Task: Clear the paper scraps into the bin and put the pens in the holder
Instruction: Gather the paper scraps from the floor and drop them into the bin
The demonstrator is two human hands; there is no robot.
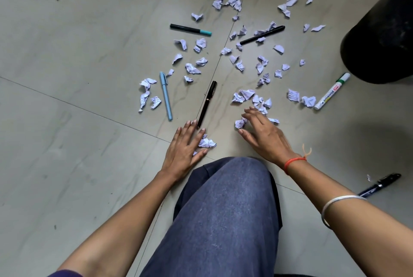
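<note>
- A grey tiled floor (78, 42) carries the whole scatter, with a person crouched at its near edge.
- A black bin (384, 30) stands at the far right, on the right edge of the mess.
- One knee in blue trousers (230, 198) juts forward between the two forearms.
- The left hand (186, 144) lies flat and open on the floor, its straight fingers resting on a crumpled scrap (207, 142).
- The right hand (263, 133), open with fingers spread, reaches over a small wad of paper (239, 123); it grips nothing.
- Paper scraps (245, 94) lie strewn from just beyond the hands to the far middle of the floor.
- A white marker with a green cap (331, 92) lies just near of the bin.
- A light blue pen (165, 95) lies left of centre and a black pen (206, 104) at centre, its near tip just beside the left fingertips.
- A teal-capped pen (190, 29) and a slim black pen (262, 35) lie farther off.
- A dark pen (380, 185) lies alone at the near right.
</note>
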